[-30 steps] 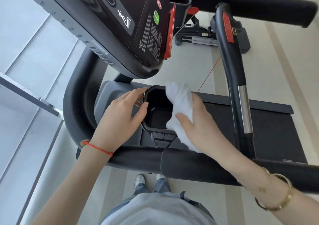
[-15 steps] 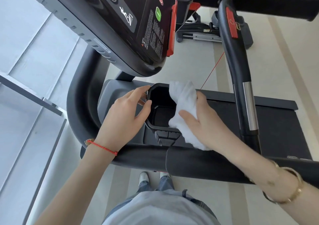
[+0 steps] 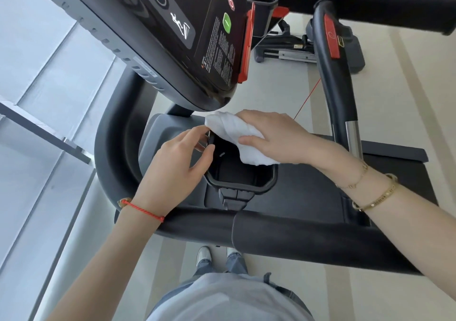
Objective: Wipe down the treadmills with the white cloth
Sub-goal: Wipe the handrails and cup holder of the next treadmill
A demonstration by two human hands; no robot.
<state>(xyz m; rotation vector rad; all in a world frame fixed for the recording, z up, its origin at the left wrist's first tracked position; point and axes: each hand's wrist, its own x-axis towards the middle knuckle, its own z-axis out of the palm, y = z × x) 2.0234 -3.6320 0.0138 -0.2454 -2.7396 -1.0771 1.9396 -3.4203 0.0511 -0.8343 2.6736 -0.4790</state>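
1. Nearest to you, the thick padded black crossbar [image 3: 283,237] of the treadmill runs across in front of your body, matte and rounded, with a seam near its middle.
2. Your left hand [image 3: 172,170], with a red cord bracelet [image 3: 143,209] at the wrist, is partly curled, holding nothing; its fingertips rest on the left rim of the black angular plastic cup holder [image 3: 239,175].
3. That holder is a deep, smooth-walled pocket with a raised lip; its near half lies open and uncovered.
4. Your right hand [image 3: 276,138], with gold bangles [image 3: 375,197] at the wrist, grips the crumpled soft white cloth [image 3: 237,135], thumb below and fingers over it. The cloth lies bunched across the holder's far right rim and hangs a little inside.
5. Just beyond, the glossy black console panel [image 3: 177,32] overhangs the cloth closely, leaving little room above it.
6. To the right, the curved black handrail [image 3: 338,86] with a red patch and a chrome band stands well apart from your right hand.
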